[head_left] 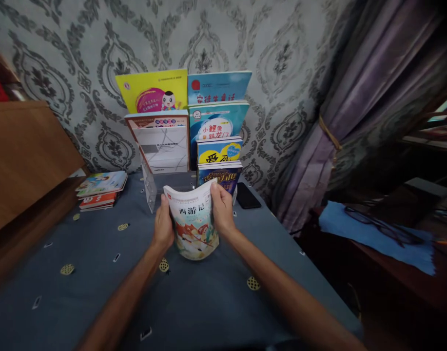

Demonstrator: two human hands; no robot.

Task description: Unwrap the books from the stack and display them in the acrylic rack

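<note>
A paperback book (194, 224) with a pale, colourfully illustrated cover and dark Chinese title is held up between my two hands, its cover facing me and bowed. My left hand (163, 225) grips its left edge, thumb on the near side. Higher up, my right hand (222, 207) pinches the upper right edge. Just behind the book stands a clear tiered book rack (149, 190). In its left column are a yellow book (153, 83) and a white-grey book (165, 151); the right column holds blue books (218, 87) and a dark purple book (226, 176).
A short stack of books (102, 189) lies at the left, beside a wooden panel (22, 161). Right of the rack is a black phone (248, 196). Farther right, glasses (384, 226) rest on a blue cloth (340, 226). A tied curtain (318, 122) hangs by the patterned wall.
</note>
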